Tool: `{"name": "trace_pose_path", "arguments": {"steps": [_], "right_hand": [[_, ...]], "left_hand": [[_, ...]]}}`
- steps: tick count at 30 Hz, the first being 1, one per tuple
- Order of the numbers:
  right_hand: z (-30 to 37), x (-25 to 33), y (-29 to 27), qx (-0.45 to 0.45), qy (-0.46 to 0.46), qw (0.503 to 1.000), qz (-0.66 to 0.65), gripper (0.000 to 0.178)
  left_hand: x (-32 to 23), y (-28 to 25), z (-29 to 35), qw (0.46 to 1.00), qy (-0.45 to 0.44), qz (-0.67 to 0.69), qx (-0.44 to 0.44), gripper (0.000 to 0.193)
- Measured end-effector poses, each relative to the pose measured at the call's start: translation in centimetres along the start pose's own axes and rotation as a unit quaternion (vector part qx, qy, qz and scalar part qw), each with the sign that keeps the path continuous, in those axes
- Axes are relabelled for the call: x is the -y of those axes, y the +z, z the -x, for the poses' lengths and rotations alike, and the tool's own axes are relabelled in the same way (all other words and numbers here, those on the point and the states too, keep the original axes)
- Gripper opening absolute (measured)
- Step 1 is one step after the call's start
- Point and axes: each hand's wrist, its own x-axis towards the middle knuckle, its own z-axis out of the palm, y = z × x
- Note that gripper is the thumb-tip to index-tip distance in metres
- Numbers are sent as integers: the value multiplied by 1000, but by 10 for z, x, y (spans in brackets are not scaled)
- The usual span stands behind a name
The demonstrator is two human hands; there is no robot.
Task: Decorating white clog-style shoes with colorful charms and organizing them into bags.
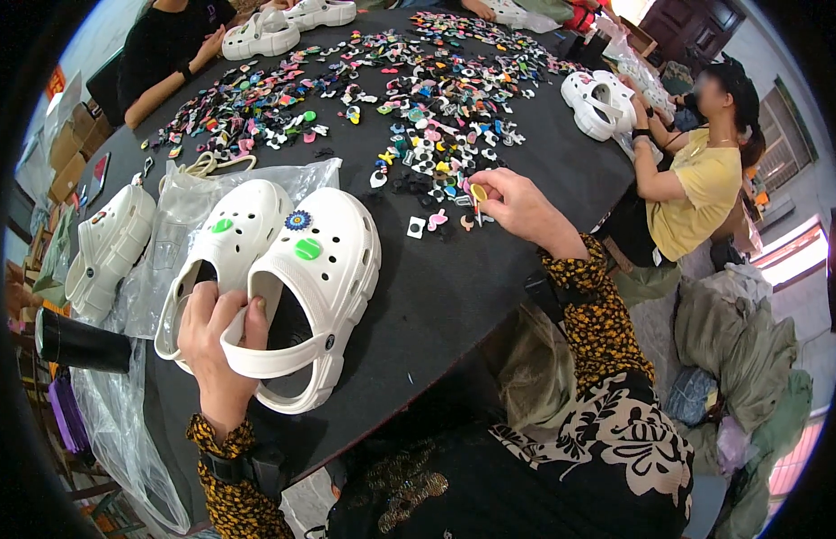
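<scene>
My left hand [216, 337] is closed around the inner sides of two white clogs near their heel straps, its thumb inside the right one. The left clog [256, 199] carries a green round charm [222, 225]. On the right clog [350, 235] are another green charm [307, 249] and a blue flower charm [297, 220]. To the right, my right hand [523, 211] pinches a small yellow charm [478, 192] just over the table, its lower part partly hidden by my fingers. Beside it lie a pink charm [437, 219] and a white square charm [416, 227].
A wide heap of colourful charms [418, 90] covers the middle of the black table [418, 305]. Another white clog [112, 247], clear plastic bags [171, 225] and a black cylinder [81, 340] are at the left. A person in yellow [705, 171] handles white clogs [599, 105] at the right.
</scene>
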Motion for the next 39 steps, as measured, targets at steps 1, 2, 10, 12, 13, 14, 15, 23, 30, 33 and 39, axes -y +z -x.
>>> {"name": "trace_pose_path", "arguments": {"steps": [1,2,10,12,13,14,15,23,30,33,39], "right_hand": [[0,-1,-1,0,-1,1000,1,31],[0,-3,-1,11,-9,1000,7,31],[-22,-9,-7,43,-7,998,37,32],[-35,-11,-8,61,5,998,30,31],[-41,-13,-7,60,3,998,30,31],[-48,-19,-5,44,-18,998,50,31],[-54,-23,-3,28,-39,996,70,30],[-71,-5,51,32,-78,971,223,37],[-37,50,53,92,-125,973,173,35],[-37,44,51,74,-141,976,148,34],[-69,-4,13,16,-47,995,83,25]], "left_hand": [[0,1,0,1000,0,-2,-3,14],[1,1,1,1000,0,-3,-4,14],[-3,-2,-2,1000,2,-4,1,12],[-2,-2,-1,1000,3,-6,-2,12],[-2,-1,-1,1000,4,-7,-4,12],[-1,-1,0,1000,5,-7,-6,12],[-2,-1,0,1000,5,-6,-7,12],[1,-5,1,1000,3,-10,0,14],[0,-2,0,1000,1,-7,-1,14],[0,-1,0,1000,-1,-7,-2,14],[-1,1,-1,1000,3,-4,-6,13]]}}
